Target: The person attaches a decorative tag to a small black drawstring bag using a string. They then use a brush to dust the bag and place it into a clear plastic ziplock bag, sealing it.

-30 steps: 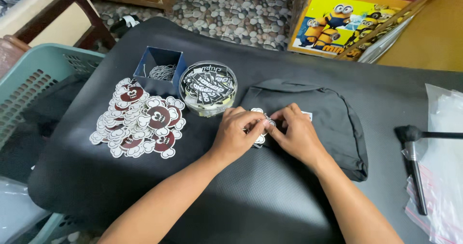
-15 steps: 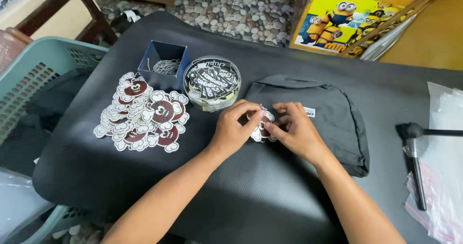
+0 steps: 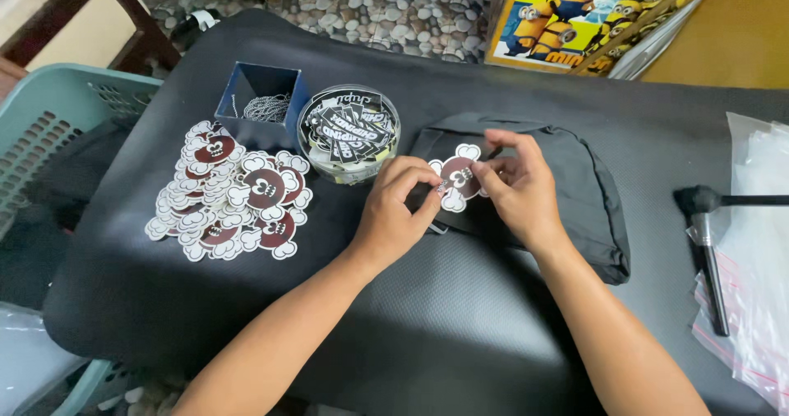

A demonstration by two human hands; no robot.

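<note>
Both hands meet over a black fabric pouch (image 3: 575,194) lying on a black mat (image 3: 460,317). My left hand (image 3: 399,210) pinches the lower left edge of a maroon-and-white cartoon die-cut tag (image 3: 459,177). On the tag's right side, my right hand (image 3: 514,182) grips it with thumb and fingers. The tag faces up, held just above the pouch's left end. Left of my hands lies a spread pile of the same kind of tags (image 3: 230,198).
A round clear tub of black-and-white labels (image 3: 349,132) and a blue square box with metal chain (image 3: 261,104) stand behind the pile. A black-handled tool (image 3: 707,243) and clear plastic bags (image 3: 760,260) lie at right. A teal basket (image 3: 49,128) is at left.
The tag, hidden between my fingers before, is now turned face up and clearly shown. Both hands stay over the pouch; the view has shifted slightly.
</note>
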